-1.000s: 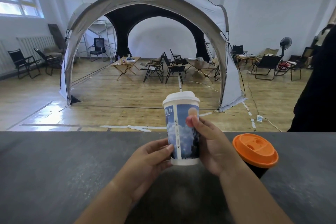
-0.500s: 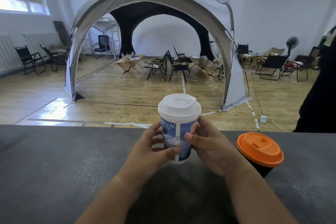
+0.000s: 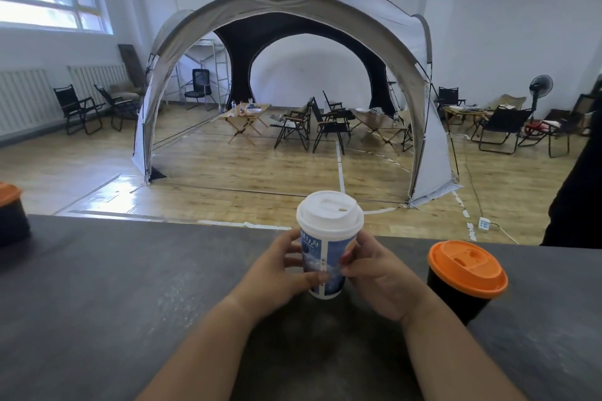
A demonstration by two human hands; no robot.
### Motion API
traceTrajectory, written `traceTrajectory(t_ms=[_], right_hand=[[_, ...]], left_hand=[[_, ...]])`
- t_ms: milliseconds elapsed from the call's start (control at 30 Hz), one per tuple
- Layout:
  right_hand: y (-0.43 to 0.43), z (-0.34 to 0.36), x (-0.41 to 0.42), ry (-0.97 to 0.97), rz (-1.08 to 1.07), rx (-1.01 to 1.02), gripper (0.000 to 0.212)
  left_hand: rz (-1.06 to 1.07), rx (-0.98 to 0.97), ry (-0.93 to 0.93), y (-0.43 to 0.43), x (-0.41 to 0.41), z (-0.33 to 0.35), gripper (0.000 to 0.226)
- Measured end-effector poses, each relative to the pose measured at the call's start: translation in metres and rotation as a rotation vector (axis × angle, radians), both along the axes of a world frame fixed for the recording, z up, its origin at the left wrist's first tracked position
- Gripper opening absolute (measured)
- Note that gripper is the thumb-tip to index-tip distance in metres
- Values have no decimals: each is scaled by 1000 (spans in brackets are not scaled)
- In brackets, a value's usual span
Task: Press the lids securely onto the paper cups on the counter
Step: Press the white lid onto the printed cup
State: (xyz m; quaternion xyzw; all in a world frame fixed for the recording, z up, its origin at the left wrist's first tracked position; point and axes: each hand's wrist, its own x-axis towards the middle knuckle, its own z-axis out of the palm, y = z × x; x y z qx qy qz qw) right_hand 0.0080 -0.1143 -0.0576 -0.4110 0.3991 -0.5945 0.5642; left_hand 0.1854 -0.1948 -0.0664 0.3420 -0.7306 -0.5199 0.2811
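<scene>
Both grips are on the blue cup (image 3: 325,265), which stands mid-counter (image 3: 114,286) in front of me. The left grip (image 3: 277,267) curls round the cup's left wall with the thumb across the front. The right grip (image 3: 381,277) curls round the right wall, its fingertips meeting that thumb on the print. Neither holds anything else. I cannot tell whether the base rests fully on the counter, because the hands hide part of it.

The white lid (image 3: 329,216) is on the cup and looks level, its skirt down over the rim on the side I can see. The far side of the skirt is hidden. I judge this one pressed home or nearly so, perhaps needing a last check round the rim.

To the right, near but apart, the black cup (image 3: 456,298) wears an orange lid (image 3: 467,268) that looks seated. A third cup (image 3: 13,221), dark with an orange top, is cut off at the left edge of view, so I cannot judge its seal. I reckon the job is mostly done, and what is left is confirming the seals.
</scene>
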Motion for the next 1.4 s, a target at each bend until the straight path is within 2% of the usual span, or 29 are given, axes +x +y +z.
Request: traceTrajectory(t_ms=[100, 167, 200, 267, 333, 467, 600, 733, 800, 933, 1000, 1167, 1300, 1400], right_hand=[[4, 1, 3, -44, -68, 70, 63], [8, -4, 7, -92, -189, 147, 47], [10, -9, 7, -116, -263, 199, 43], [16, -14, 12, -138, -357, 277, 52], [22, -13, 21, -148, -333, 283, 56], [34, 3, 52, -243, -267, 231, 51], [30, 18, 94, -361, -138, 170, 53], [-8, 22, 154, -421, -13, 180, 53], [-34, 24, 200, -394, 51, 193, 51], [-78, 32, 298, -180, 148, 247, 53], [-95, 38, 339, -130, 143, 312, 56], [-124, 49, 413, -206, 214, 424, 68], [-145, 45, 446, -248, 195, 430, 67], [-152, 41, 458, -266, 176, 439, 66]], left_hand=[[-29, 88, 33, 3, 0, 2, 86], [2, 64, 49, 8, -2, 6, 95], [20, 27, 59, 10, -4, 8, 100], [44, -13, 81, 17, -8, 13, 98], [61, -21, 103, 24, -10, 16, 88], [103, -13, 167, 34, 2, 25, 73], [170, -37, 225, 41, 45, 39, 70], [320, -41, 259, 35, 114, 48, 81], [432, -93, 235, 24, 155, 50, 76], [658, -162, 247, -7, 237, 50, 57], [760, -177, 248, -27, 280, 47, 65], [1001, -249, 205, -76, 375, 36, 69], [1081, -231, 164, -109, 417, 28, 80], [1082, -208, 161, -121, 427, 23, 77]])
